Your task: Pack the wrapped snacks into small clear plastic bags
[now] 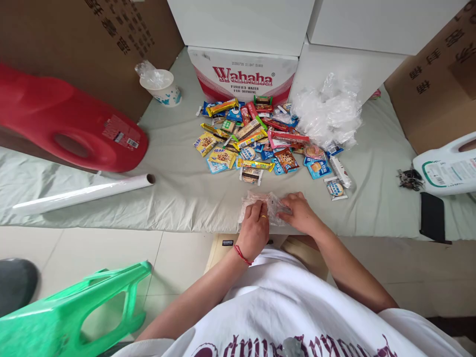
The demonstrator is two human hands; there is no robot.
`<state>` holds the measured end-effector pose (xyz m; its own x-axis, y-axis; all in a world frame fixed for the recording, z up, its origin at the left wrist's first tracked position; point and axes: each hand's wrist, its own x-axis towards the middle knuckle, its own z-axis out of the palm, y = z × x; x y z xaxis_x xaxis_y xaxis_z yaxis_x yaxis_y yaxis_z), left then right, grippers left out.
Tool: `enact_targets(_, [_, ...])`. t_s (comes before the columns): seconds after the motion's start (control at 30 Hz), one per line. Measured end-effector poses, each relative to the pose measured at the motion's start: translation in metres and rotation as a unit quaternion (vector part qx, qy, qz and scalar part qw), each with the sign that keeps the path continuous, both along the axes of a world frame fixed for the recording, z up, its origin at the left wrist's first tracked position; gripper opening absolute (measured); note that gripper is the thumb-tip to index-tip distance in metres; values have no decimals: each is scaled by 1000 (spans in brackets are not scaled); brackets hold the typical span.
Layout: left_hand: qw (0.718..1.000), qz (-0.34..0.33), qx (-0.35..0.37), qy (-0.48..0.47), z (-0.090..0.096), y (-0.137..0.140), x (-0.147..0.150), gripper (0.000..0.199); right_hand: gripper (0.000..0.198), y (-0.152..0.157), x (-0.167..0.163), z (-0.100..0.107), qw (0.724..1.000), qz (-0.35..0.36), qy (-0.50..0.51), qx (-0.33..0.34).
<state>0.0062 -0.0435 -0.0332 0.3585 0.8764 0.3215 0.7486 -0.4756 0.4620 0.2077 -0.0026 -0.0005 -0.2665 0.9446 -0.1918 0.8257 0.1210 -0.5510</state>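
Observation:
At the near edge of the cloth-covered table lies a clear crinkled plastic bag (273, 202); whether anything is inside I cannot make out. My left hand (255, 227), with a ring and a red string bracelet, has its fingers curled down onto the bag's left part. From the right, my right hand (300, 212) pinches the bag's other side between thumb and fingers. Just beyond the bag is a heap of small wrapped snacks (256, 162), in yellow, blue and red packets. A round-biscuit packet (335, 188) lies apart at the right.
Crumpled clear bags (327, 111) pile beside the snacks, before a Wahaha carton (243, 74). Leftward are a paper cup (163, 91), a red jug (74, 124) and a white roll (85, 194). A white bottle (451, 166) and black phone (432, 217) lie right. A green stool (78, 312) stands below.

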Motion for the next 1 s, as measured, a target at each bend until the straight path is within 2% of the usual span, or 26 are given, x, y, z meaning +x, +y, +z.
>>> enact_targets(0.07, [1000, -2, 7, 9, -4, 0, 2, 55, 8, -11, -1, 5, 999, -28, 36, 27])
enact_targets(0.2, [1000, -10, 10, 9, -6, 2, 5, 50, 14, -12, -20, 26, 989, -78, 122, 17])
enact_targets(0.3, [999, -20, -8, -26, 4, 4, 0, 36, 13, -1, -54, 36, 990, -66, 127, 11])
enact_targets(0.4, [989, -33, -87, -115, 22, 9, -17, 35, 10, 10, -83, 31, 990, -59, 123, 20])
enact_targets(0.47, [961, -57, -175, -204, 35, 12, -33, 47, 10, 12, -94, 22, 989, -54, 130, 36])
enact_targets(0.53, [917, -67, -255, -299, 46, 12, -47, 52, 13, 12, -99, 13, 988, -48, 131, 59])
enact_targets(0.6, [884, -18, -282, -372, 53, 9, -59, 43, 15, 10, -99, 5, 990, -41, 115, 77])
enact_targets(0.63, [880, 33, -270, -390, 53, 8, -64, 36, 15, 8, -99, 2, 990, -37, 103, 84])
enact_targets(0.67, [883, 93, -246, -389, 53, 6, -69, 30, 15, 6, -99, -1, 991, -32, 93, 90])
enact_targets(0.73, [900, 204, -200, -329, 47, 5, -75, 24, 18, 1, -98, -4, 991, -25, 82, 100])
enact_targets(0.8, [919, 258, -187, -234, 36, 6, -76, 33, 21, -2, -97, -5, 990, -23, 89, 104])
enact_targets(0.83, [928, 255, -190, -193, 29, 8, -75, 37, 22, -4, -96, -5, 989, -24, 98, 105])
enact_targets(0.9, [947, 214, -191, -145, 18, 11, -66, 25, 21, -6, -95, -4, 987, -28, 120, 107])
enact_targets(0.97, [957, 186, -170, -146, 12, 13, -53, 10, 19, -8, -92, -3, 983, -38, 141, 111])
enact_targets(1.0, [957, 185, -155, -164, 11, 13, -45, 9, 19, -9, -90, -2, 981, -49, 153, 113])
